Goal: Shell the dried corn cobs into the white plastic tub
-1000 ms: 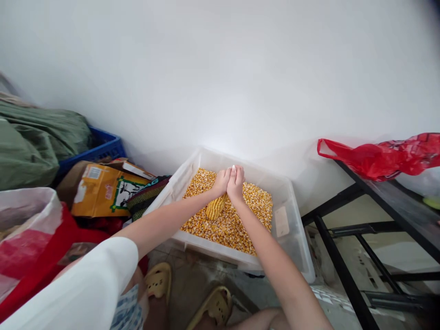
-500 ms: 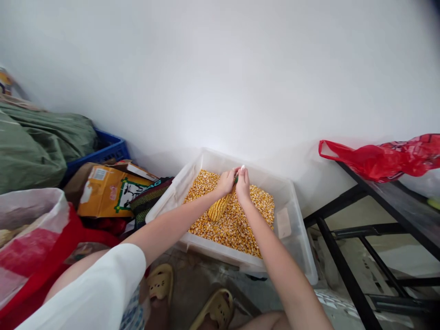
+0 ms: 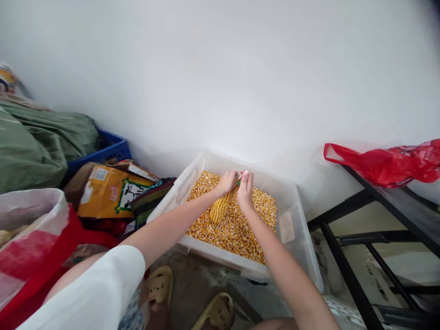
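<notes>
A yellow corn cob (image 3: 219, 211), still covered with kernels on its near end, slants over a heap of loose corn kernels (image 3: 233, 238) in a translucent plastic bin (image 3: 220, 257). My left hand (image 3: 227, 181) is closed around the cob's far end. Right beside it, my right hand (image 3: 245, 190) is closed against the same end. A small green thing (image 3: 239, 183) shows between the hands, mostly hidden by the fingers; its kind is unclear.
Left of the bin lie a yellow cardboard box (image 3: 106, 192), a blue crate (image 3: 115, 149) and a red-and-white sack (image 3: 30, 247). On the right stands a black metal frame (image 3: 343, 270) with a red plastic bag (image 3: 385, 162). A white wall (image 3: 220, 73) rises behind.
The view has shifted slightly. My right hand has tilted a little away from the left, and the small green thing shows more clearly. Both hands stay at the cob's far end.
</notes>
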Available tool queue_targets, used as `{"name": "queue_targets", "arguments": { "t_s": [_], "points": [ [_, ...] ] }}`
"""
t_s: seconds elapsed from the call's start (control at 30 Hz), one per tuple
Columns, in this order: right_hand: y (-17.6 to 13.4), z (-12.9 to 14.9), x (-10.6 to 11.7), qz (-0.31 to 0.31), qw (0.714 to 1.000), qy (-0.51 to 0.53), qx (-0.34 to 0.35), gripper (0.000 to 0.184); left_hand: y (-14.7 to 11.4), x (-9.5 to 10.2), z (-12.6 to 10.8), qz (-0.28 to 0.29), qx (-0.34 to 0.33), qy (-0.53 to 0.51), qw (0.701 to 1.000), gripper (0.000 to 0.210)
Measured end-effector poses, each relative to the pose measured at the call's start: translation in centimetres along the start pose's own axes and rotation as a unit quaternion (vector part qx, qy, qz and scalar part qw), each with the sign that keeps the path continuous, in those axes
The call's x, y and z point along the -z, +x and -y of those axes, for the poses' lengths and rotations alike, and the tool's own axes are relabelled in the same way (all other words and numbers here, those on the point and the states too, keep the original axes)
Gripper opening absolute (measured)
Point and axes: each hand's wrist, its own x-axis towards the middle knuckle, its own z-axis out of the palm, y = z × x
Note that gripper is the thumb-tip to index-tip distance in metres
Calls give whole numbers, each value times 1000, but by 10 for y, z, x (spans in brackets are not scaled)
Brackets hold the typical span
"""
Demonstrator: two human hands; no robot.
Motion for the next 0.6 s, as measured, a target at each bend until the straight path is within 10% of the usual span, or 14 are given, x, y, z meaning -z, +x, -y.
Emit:
{"name": "queue_targets", "arguments": {
  "t_s": [0.6],
  "points": [
    [12,6,23,150,981,-69,-98,46,-1,8,-12,101,62,-167,979,45]
  ]
}}
